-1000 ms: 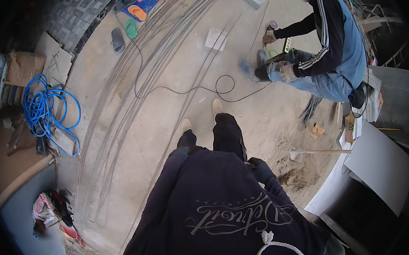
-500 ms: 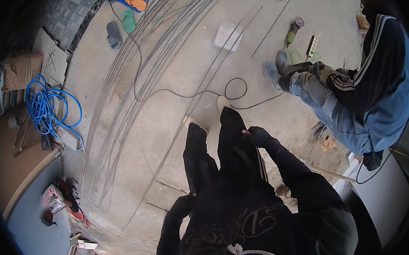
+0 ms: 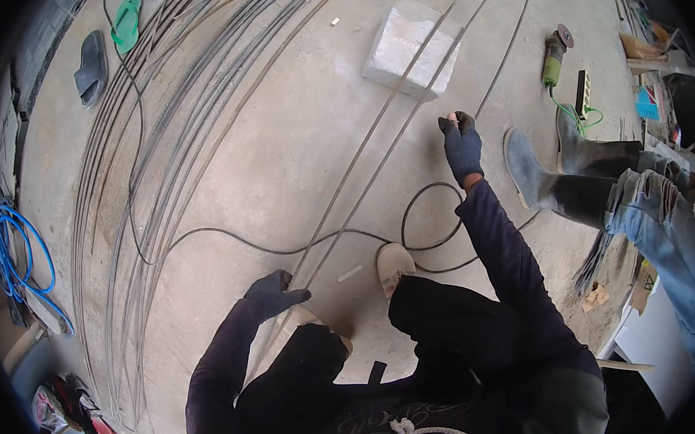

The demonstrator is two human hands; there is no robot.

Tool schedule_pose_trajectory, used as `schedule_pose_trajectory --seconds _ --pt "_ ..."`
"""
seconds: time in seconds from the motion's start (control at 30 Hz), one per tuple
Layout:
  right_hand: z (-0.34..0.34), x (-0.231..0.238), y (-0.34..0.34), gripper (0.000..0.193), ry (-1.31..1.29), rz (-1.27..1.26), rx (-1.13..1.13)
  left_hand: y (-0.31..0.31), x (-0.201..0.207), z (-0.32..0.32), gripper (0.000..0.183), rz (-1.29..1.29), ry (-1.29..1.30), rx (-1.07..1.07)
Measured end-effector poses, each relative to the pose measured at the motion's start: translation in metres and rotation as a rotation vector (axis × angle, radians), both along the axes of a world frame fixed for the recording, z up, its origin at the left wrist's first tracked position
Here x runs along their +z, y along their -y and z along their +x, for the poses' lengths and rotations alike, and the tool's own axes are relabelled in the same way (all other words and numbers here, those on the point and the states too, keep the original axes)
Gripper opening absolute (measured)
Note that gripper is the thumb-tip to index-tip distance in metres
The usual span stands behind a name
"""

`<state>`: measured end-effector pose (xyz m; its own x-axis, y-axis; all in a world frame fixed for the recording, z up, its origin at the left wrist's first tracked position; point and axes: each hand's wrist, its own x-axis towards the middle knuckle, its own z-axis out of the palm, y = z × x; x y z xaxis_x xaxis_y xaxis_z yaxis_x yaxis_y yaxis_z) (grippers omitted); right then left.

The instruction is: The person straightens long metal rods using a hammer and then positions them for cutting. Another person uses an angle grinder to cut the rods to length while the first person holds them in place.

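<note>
I am bent low, both hands in dark gloves with some bare fingertips. My left hand [image 3: 276, 294] is by my left shoe, its fingers bent around the near part of a thin steel rod [image 3: 359, 152]. A second steel rod [image 3: 395, 141] ends right beside its fingertips. Both rods run away from me across a pale block [image 3: 408, 47]. My right hand [image 3: 462, 148] is held out ahead, fingers partly bent and apart, with nothing seen in them. Just right of its fingertips is the near end of a third steel rod [image 3: 507, 48].
Many long rods [image 3: 188, 131] lie along the left. A black cable [image 3: 277, 250] loops across the floor before my shoes. At right are an angle grinder [image 3: 554, 59], a power strip [image 3: 583, 92] and another person's boots [image 3: 571, 189]. Sandals [image 3: 91, 69] and blue hose [image 3: 11, 240] lie left.
I have bent down closer to the floor. My left hand has come forward to the rods; my right hand has moved from beside my leg out toward the third rod's end.
</note>
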<state>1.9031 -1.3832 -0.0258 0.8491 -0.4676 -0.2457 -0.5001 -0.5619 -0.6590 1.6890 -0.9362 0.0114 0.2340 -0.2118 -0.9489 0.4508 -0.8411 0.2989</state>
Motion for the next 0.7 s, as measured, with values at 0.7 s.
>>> schedule_pose_trajectory --seconds 0.7 --pt "0.110 0.042 -0.107 0.123 0.229 -0.430 0.143 -0.029 0.101 -0.083 0.027 -0.066 0.302 0.950"
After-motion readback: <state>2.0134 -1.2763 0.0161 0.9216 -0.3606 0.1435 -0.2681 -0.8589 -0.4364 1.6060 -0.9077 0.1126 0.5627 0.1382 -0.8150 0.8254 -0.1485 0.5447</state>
